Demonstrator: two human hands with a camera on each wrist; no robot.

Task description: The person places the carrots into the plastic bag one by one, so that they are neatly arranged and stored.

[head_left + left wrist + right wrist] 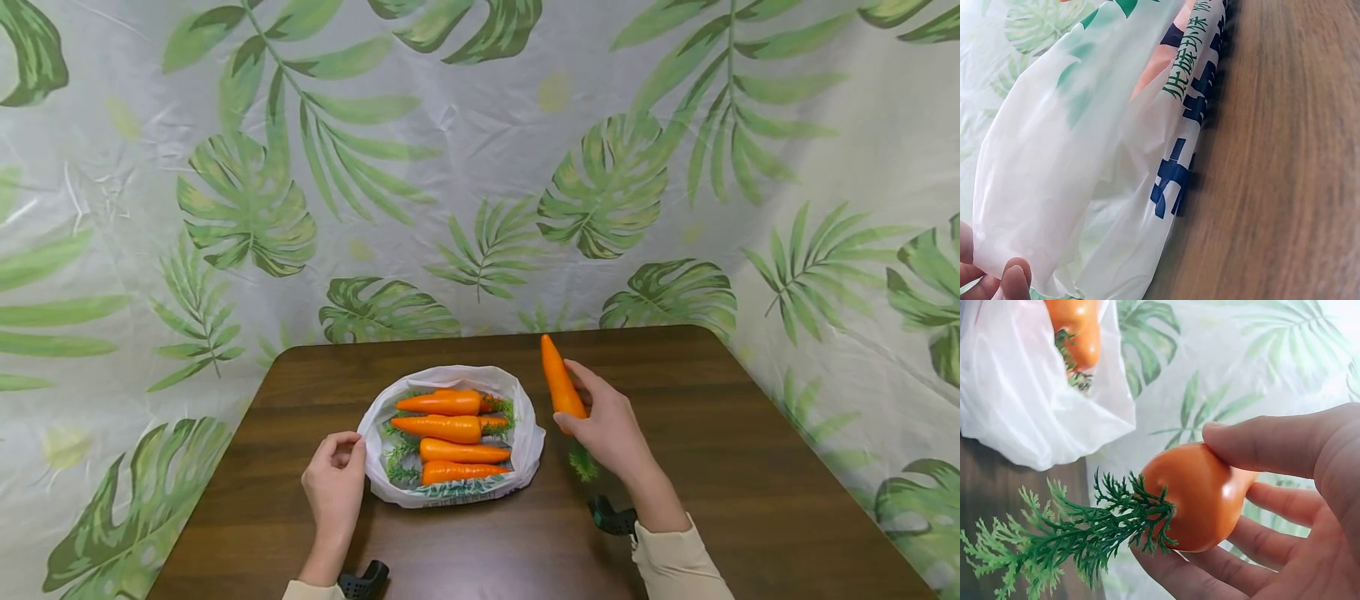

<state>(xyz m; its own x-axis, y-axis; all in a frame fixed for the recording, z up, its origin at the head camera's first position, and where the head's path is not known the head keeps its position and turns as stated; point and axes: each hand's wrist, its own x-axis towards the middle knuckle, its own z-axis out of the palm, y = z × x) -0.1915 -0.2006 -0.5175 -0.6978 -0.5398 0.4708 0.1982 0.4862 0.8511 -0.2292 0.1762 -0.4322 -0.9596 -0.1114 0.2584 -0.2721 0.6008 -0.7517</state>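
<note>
A white plastic bag [534, 450] stands wide-mouthed on the table, with several orange carrots [450, 429] and green tops inside it. My left hand [335, 475] pinches the bag's left rim between thumb and fingers; in the left wrist view the fingertips [1016, 284] grip the thin plastic. To the right of the bag, my right hand [609, 425] holds one carrot [561, 379], its tip pointing up and away and its leafy top [583, 463] hanging below. The right wrist view shows thumb and fingers curled round that carrot's thick end [1200, 500].
The dark wooden table [697, 400] carries the bag near its middle. Behind it hangs a pale leaf-patterned sheet [480, 167], which also covers both sides. A black strap device [613, 517] sits on my right wrist, another [365, 578] on my left.
</note>
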